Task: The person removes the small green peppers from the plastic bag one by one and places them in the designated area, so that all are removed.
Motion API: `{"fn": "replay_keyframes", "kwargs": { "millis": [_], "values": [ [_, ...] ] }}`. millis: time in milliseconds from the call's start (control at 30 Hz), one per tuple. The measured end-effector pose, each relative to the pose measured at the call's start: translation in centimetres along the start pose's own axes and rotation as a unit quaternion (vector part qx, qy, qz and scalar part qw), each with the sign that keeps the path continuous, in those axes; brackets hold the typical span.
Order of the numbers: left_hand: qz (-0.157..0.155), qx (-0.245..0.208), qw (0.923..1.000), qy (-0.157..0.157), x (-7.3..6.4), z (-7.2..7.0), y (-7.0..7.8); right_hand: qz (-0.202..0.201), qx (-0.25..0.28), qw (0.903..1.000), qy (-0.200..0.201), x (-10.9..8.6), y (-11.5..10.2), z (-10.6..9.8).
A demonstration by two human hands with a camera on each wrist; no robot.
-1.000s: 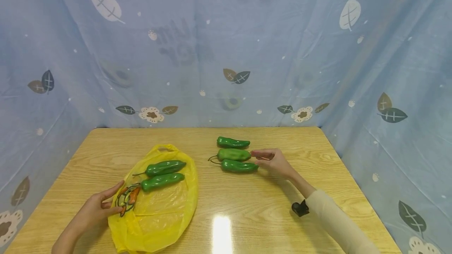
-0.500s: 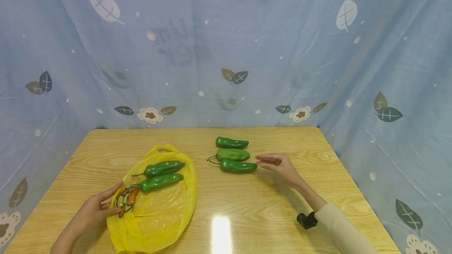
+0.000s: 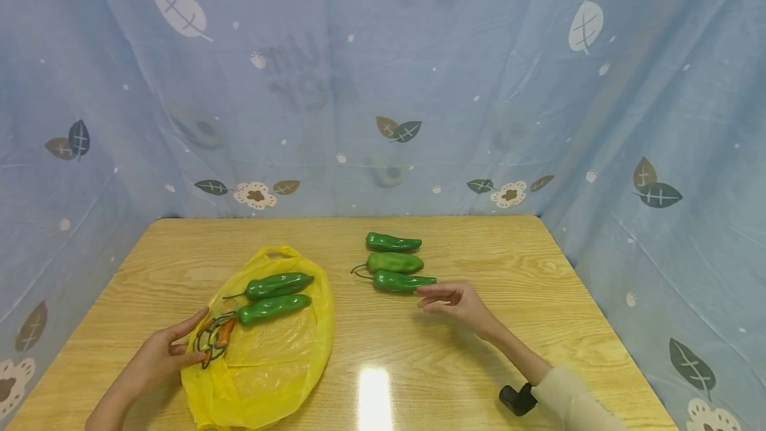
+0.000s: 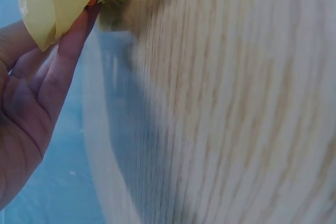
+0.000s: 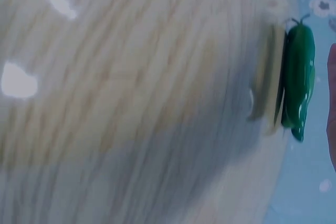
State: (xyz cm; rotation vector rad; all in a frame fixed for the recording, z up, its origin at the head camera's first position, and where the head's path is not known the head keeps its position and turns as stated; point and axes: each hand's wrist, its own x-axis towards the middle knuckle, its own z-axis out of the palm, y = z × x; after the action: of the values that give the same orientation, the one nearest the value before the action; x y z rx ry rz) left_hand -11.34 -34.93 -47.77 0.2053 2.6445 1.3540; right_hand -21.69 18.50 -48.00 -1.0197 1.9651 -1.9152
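My left hand (image 3: pixel 158 354) pinches the left edge of a yellow plastic bag (image 3: pixel 275 378) that lies spread on the table. In the left wrist view the bag's edge passes between thumb and fingers. On the bag lie two long green peppers (image 3: pixel 275 309). A patch of orange with dark loops (image 3: pixel 218 338) shows beside my left fingertips. My right hand (image 3: pixel 461 310) holds nothing; its fingers, fairly straight, overlap the tip of the nearest of three green peppers (image 3: pixel 397 281) in the head view. The middle pepper (image 3: pixel 395 262) and the farthest one (image 3: pixel 391 242) lie behind it.
A wooden table (image 3: pixel 479 238) bears everything and reflects a bright light near its front. Blue patterned curtain (image 3: pixel 335 85) surrounds its back and sides. A black device (image 3: pixel 517 400) is at my right sleeve (image 3: pixel 571 398).
My right hand has come away from the tips of the green peppers and moved toward the front edge. The left hand, bag and peppers stay put.
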Motion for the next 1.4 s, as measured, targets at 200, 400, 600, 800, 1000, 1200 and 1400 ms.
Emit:
{"fn": "replay_keyframes", "kwargs": {
  "millis": [200,400,600,800,1000,1200,1400],
  "values": [
    [0.004,-0.002,1.0000,-0.001,-0.1,0.0,0.3,-0.017,0.009,0.9994,-0.030,0.8,0.2,1.7],
    [0.007,-0.012,0.9999,-0.003,-0.1,0.0,0.4,0.006,0.006,0.9995,-0.032,1.8,0.4,3.2],
    [0.016,-0.003,0.9999,0.001,-0.1,-0.1,0.0,-0.001,0.011,0.9992,-0.038,3.4,0.9,4.5],
    [0.018,-0.014,0.9997,-0.011,0.0,-0.1,-0.1,-0.012,0.032,0.9977,-0.059,4.9,1.2,5.9],
    [0.010,-0.012,0.9999,-0.006,-0.1,-0.1,0.0,-0.014,0.035,0.9975,-0.059,6.4,1.3,7.1],
    [0.005,-0.013,0.9999,-0.008,-0.1,-0.2,0.0,-0.016,0.051,0.9965,-0.064,8.1,1.7,8.1],
    [0.023,0.002,0.9997,-0.007,-0.1,-0.1,-0.1,-0.018,0.057,0.9962,-0.064,9.5,2.4,9.0]
  ]
}}
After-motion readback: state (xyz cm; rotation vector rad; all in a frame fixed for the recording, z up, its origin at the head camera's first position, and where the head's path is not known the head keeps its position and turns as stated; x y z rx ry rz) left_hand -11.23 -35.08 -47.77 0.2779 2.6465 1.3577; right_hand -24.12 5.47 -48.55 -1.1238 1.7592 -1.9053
